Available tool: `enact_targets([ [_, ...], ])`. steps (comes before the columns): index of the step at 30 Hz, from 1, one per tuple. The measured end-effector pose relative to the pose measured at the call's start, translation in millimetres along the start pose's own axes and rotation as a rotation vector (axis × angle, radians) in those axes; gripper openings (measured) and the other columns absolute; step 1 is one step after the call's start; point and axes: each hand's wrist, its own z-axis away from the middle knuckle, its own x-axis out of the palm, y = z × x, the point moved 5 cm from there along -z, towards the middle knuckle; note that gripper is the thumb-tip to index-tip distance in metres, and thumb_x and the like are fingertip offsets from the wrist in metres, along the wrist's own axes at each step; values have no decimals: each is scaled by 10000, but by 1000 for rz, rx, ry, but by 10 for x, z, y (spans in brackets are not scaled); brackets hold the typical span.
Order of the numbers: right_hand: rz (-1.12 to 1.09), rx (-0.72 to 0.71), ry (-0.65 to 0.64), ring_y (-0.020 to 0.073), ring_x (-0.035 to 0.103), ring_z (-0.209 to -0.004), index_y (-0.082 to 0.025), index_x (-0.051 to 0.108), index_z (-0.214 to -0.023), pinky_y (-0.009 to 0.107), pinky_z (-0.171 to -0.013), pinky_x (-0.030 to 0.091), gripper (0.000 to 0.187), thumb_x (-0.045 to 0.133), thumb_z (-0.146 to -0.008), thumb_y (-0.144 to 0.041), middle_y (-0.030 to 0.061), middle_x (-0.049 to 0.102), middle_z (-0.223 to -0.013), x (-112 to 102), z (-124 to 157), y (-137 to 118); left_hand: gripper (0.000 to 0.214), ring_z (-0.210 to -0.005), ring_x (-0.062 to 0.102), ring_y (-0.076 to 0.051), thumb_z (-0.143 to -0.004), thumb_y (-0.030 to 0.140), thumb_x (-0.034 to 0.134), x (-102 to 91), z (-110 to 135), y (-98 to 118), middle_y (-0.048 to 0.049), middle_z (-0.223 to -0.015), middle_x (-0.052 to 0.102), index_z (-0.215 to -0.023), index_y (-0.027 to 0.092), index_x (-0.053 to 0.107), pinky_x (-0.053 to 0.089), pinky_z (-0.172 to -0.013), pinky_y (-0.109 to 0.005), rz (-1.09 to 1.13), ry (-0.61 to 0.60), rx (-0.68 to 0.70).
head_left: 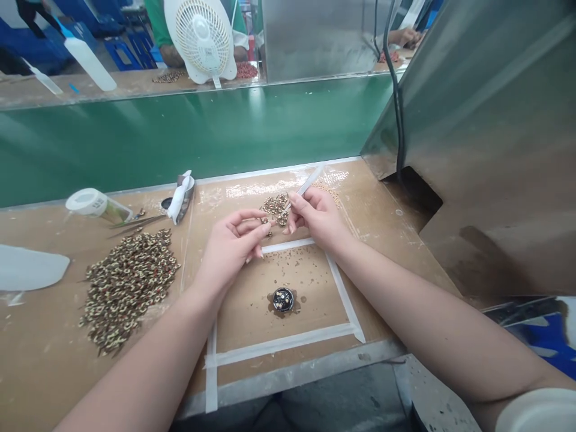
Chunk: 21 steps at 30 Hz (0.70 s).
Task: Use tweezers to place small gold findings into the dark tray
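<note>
My left hand [231, 243] is closed in a pinch on a small brass-coloured part [266, 222], partly hidden by the fingertips. In my right hand [323, 219] is a slim white stick [310, 179], slanting up and away, its lower end near the left fingertips. Just beyond the hands lies a small heap of similar parts [273, 205]. To its right, partly behind my right hand, are scattered tiny orange-tan pieces [332, 193]. Nearer to me, a small round black dish [283, 299] holds dark liquid with several small pieces in it.
A large pile of small parts [130, 288] lies left, near tweezers [137, 225], a tipped clear jar [96, 204] and a white-wrapped item [180, 197]. A metal housing [495, 150] stands right. Behind the green partition [225, 129] are a fan [202, 39] and people.
</note>
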Motion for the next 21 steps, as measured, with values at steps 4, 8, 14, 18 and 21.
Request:
enact_targets([
  [4,-21,17,-17,149,684,-530,-245,531,-844,307,-605,629,490,718,-904,-694,-39,655,-565,34,10,13,286,-410,558,-65,-795,341,906,78,2,-64,-37,-782,783,-990,190,760,329,-366,-168,-5,-14,-14],
  [8,-35,4,0,156,702,-549,-242,531,-835,300,-608,626,468,730,-912,-658,-32,666,-568,32,18,2,270,-410,537,-58,-798,333,905,71,-6,-61,-30,-761,782,-967,185,756,358,-382,-167,21,-1,-22],
  [14,-74,7,26,138,647,-519,-251,508,-834,310,-613,632,482,746,-898,-666,-42,638,-579,20,16,26,277,-476,516,-39,-776,337,928,76,7,-74,-73,-966,819,-940,187,762,344,-401,-153,87,25,-43],
  [18,-201,1,17,108,583,-509,-249,507,-807,289,-593,627,488,811,-854,-627,-89,483,-584,24,-13,33,256,-512,524,-51,-783,325,924,59,19,-76,-67,-941,811,-938,188,773,352,-420,-158,94,33,-31],
  [21,-299,44,-27,87,505,-494,-246,527,-822,265,-565,615,487,824,-826,-633,-110,347,-610,37,-35,30,210,-550,527,-52,-813,330,897,52,19,-65,-98,-1111,808,-917,186,784,355,-426,-165,66,17,6],
])
